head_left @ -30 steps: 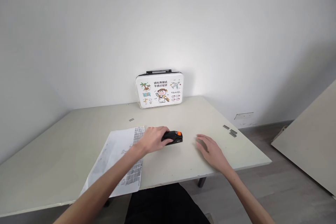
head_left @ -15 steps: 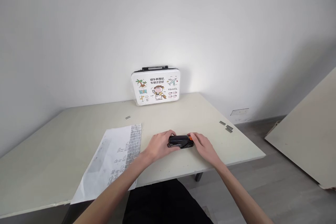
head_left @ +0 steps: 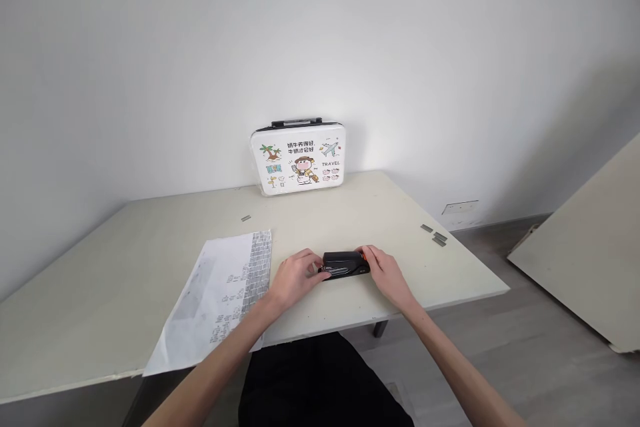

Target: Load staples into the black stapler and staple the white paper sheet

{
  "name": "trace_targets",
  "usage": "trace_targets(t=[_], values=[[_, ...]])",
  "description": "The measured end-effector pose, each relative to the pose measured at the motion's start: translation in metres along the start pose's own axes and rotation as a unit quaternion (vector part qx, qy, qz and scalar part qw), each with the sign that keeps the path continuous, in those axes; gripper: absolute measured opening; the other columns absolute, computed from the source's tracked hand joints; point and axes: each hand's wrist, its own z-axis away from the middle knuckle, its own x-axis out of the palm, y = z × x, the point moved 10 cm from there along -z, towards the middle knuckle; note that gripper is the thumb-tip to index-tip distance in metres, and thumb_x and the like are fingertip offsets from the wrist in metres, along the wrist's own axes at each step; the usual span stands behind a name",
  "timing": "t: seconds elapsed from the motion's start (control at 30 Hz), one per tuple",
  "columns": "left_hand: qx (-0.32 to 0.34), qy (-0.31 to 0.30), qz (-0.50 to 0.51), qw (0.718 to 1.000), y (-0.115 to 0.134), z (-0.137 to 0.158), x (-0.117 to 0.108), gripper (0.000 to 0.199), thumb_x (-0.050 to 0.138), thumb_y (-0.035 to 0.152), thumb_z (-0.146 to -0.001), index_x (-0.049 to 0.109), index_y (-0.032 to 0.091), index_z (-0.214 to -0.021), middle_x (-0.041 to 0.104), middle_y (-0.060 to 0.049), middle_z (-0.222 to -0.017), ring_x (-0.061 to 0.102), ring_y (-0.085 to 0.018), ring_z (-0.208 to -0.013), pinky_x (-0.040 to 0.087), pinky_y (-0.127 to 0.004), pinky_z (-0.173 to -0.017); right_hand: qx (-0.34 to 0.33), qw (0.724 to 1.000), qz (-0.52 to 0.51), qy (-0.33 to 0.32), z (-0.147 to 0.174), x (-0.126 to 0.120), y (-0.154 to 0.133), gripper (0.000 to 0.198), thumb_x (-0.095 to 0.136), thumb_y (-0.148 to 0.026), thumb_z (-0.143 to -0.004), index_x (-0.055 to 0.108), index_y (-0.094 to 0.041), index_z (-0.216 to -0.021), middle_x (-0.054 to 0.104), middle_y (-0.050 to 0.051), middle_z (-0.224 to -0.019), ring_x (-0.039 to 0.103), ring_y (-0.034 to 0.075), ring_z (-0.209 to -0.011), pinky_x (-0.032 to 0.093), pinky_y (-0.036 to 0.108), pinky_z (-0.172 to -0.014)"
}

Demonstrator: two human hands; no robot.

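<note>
A black stapler lies sideways on the pale table in front of me, with a bit of orange showing at its right end. My right hand is closed around that end, its thumb and fingers covering most of the orange part. At the other end, my left hand pinches the stapler's tip between thumb and curled fingers. A metal strip shows along the stapler's near side. Whether anything small sits between my left fingertips is hidden.
Printed paper sheets lie left of my left hand and hang over the table's front edge. Staple strips rest near the right edge, and one strip lies further left. A white cartoon case leans against the wall.
My left hand has drawn back slightly to the left, so more of the stapler's front end shows. My right hand covers more of the orange part. The view has shifted a little.
</note>
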Motion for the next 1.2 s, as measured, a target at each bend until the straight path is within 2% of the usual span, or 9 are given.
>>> trace_targets(t=[0.1, 0.37, 0.57, 0.67, 0.77, 0.87, 0.97, 1.07, 1.2], values=[[0.002, 0.004, 0.000, 1.000, 0.000, 0.002, -0.002, 0.018, 0.072, 0.042, -0.092, 0.071, 0.024, -0.089, 0.072, 0.002, -0.098, 0.067, -0.015, -0.076, 0.050, -0.028, -0.067, 0.002, 1.000, 0.005, 0.011, 0.003, -0.001, -0.003, 0.054, 0.025, -0.056, -0.107, 0.070, -0.026, -0.101, 0.077, 0.006, -0.102, 0.070, 0.027, -0.095, 0.048, 0.038, -0.090], [0.021, -0.018, -0.064, 0.998, -0.008, 0.015, -0.023, 0.025, 0.064, 0.049, -0.096, 0.073, 0.026, -0.097, 0.073, -0.002, -0.102, 0.069, -0.020, -0.085, 0.052, -0.031, -0.070, 0.003, 1.000, 0.015, -0.026, 0.009, 0.005, -0.005, 0.052, 0.030, -0.060, -0.106, 0.067, -0.026, -0.117, 0.074, 0.010, -0.116, 0.066, 0.029, -0.108, 0.048, 0.044, -0.099], [0.019, -0.010, -0.081, 0.996, -0.025, 0.030, -0.041, 0.031, 0.063, 0.055, -0.095, 0.072, 0.028, -0.107, 0.074, -0.001, -0.101, 0.070, -0.021, -0.087, 0.054, -0.032, -0.074, 0.003, 1.000, 0.019, -0.021, 0.010, 0.005, -0.003, 0.053, 0.028, -0.061, -0.106, 0.067, -0.026, -0.113, 0.075, 0.009, -0.112, 0.067, 0.028, -0.105, 0.050, 0.043, -0.096], [-0.022, 0.050, -0.091, 0.994, -0.060, 0.020, -0.069, 0.038, 0.062, 0.058, -0.094, 0.069, 0.027, -0.115, 0.074, -0.002, -0.100, 0.069, -0.021, -0.090, 0.055, -0.033, -0.080, 0.002, 0.999, 0.025, -0.022, 0.010, 0.006, -0.002, 0.052, 0.029, -0.061, -0.106, 0.067, -0.026, -0.112, 0.075, 0.009, -0.112, 0.067, 0.028, -0.104, 0.050, 0.042, -0.096], [-0.139, 0.166, -0.161, 0.963, -0.120, 0.003, -0.118, 0.034, 0.055, 0.047, -0.097, 0.066, 0.023, -0.118, 0.072, -0.006, -0.106, 0.066, -0.025, -0.101, 0.052, -0.036, -0.090, 0.006, 0.999, 0.025, -0.020, 0.010, 0.008, 0.001, 0.052, 0.029, -0.061, -0.106, 0.067, -0.026, -0.112, 0.075, 0.008, -0.113, 0.067, 0.028, -0.105, 0.049, 0.043, -0.097], [-0.203, 0.202, -0.182, 0.941, -0.171, -0.019, -0.145, 0.041, 0.058, 0.035, -0.092, 0.061, 0.015, -0.128, 0.067, -0.016, -0.121, 0.058, -0.034, -0.118, 0.044, -0.047, -0.105, 0.007, 0.999, 0.024, -0.021, 0.011, 0.009, 0.002, 0.053, 0.029, -0.063, -0.105, 0.067, -0.026, -0.113, 0.075, 0.008, -0.114, 0.067, 0.028, -0.104, 0.049, 0.042, -0.097], [-0.265, 0.216, -0.183, 0.922, -0.208, -0.031, -0.157, 0.042, 0.060, 0.034, -0.088, 0.063, 0.014, -0.124, 0.061, -0.022, -0.129, 0.049, -0.042, -0.127, 0.037, -0.058, -0.107, 0.007, 0.999, 0.024, -0.020, 0.010, 0.009, 0.002, 0.055, 0.029, -0.064, -0.105, 0.068, -0.026, -0.114, 0.075, 0.009, -0.114, 0.067, 0.028, -0.104, 0.049, 0.042, -0.097], [-0.290, 0.214, -0.168, 0.918, -0.222, -0.035, -0.156, 0.030, 0.060, 0.038, -0.088, 0.069, 0.015, -0.106, 0.060, -0.023, -0.129, 0.047, -0.045, -0.128, 0.034, -0.062, -0.106, 0.010, 1.000, 0.025, -0.017, 0.009, 0.008, 0.003, 0.055, 0.029, -0.064, -0.105, 0.068, -0.026, -0.113, 0.075, 0.009, -0.114, 0.067, 0.028, -0.105, 0.049, 0.043, -0.097], [-0.260, 0.196, -0.126, 0.937, -0.208, -0.039, -0.147, 0.028, 0.053, 0.042, -0.094, 0.068, 0.018, -0.094, 0.067, -0.018, -0.115, 0.057, -0.036, -0.117, 0.043, -0.049, -0.100, 0.011, 0.999, 0.023, -0.020, 0.009, 0.008, 0.002, 0.054, 0.029, -0.063, -0.105, 0.067, -0.026, -0.112, 0.075, 0.009, -0.114, 0.067, 0.028, -0.105, 0.049, 0.043, -0.096]])
